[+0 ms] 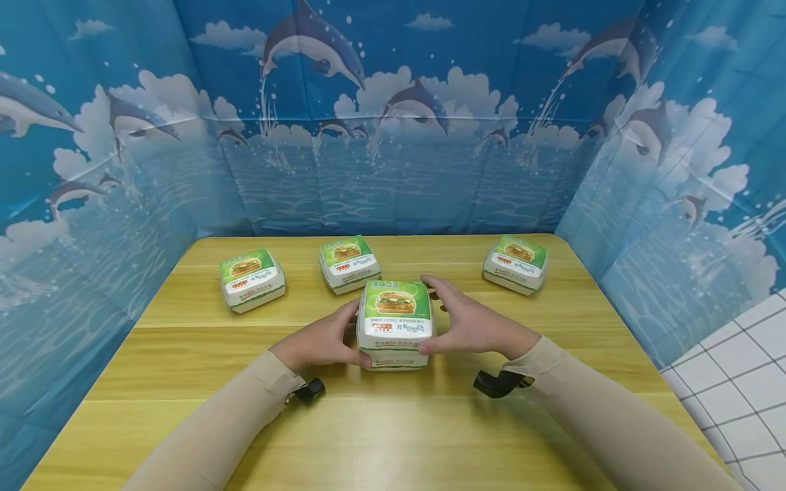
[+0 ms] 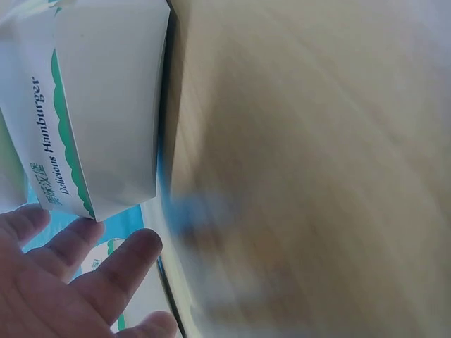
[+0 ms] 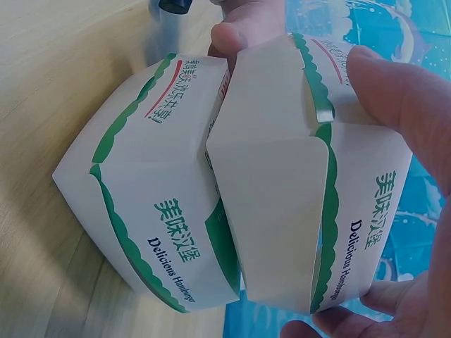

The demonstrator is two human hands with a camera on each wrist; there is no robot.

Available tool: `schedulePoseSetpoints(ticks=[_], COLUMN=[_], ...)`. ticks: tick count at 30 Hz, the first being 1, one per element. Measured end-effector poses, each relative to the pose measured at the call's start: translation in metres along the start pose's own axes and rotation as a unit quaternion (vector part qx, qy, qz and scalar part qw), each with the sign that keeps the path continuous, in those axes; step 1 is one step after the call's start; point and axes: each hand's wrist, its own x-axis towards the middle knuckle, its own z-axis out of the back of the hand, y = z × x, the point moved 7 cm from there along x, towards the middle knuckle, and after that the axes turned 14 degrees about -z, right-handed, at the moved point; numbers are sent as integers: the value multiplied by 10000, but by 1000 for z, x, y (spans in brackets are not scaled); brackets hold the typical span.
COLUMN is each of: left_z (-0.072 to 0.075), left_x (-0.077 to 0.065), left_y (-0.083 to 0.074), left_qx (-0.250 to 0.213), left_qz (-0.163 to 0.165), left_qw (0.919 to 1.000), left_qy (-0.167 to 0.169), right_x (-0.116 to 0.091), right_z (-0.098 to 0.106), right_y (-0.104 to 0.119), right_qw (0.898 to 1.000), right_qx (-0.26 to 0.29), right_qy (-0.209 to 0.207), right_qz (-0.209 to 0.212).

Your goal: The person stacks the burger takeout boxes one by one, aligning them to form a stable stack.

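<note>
Two white and green hamburger boxes stand stacked at the middle of the table. The upper box [image 1: 395, 307] shows a burger picture on its lid, and a strip of the lower box [image 1: 398, 363] shows beneath. In the right wrist view, the lower box [image 3: 158, 218] is on the table, with the upper box [image 3: 275, 190] close over it. My left hand [image 1: 322, 341] holds the stack's left side, thumb low at the front. My right hand [image 1: 473, 317] grips the upper box's right side, thumb at the front and fingers behind.
Three more hamburger boxes stand toward the back: a left one [image 1: 252, 279], a middle one [image 1: 348, 262] close behind the stack, and a right one [image 1: 514, 264]. A dolphin-print curtain [image 1: 393, 184] encloses the back and sides of the wooden table [image 1: 381, 436].
</note>
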Motion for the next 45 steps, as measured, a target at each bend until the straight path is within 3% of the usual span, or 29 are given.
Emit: schedulePoseSetpoints(ticks=[9,23,33,45], left_z=[0,2,15,48], left_x=[-1,-2,-13,-30], left_y=[-2,-6,-4,-3], left_qx=[-61,66,1079,1818], left_qz=[124,-103,441,854], left_qw=[9999,9999,9931,9796], left_qy=[2,57,137,20], right_x=[-1,-2,-2,-2], right_z=[-1,-1,-1,-1], right_y=[0,1,-1,-3], right_qw=[10000,9998,9997,9998], right_qx=[1,63,35,-1], right_qy=[18,72,82,13], right_qz=[94,173,222,196])
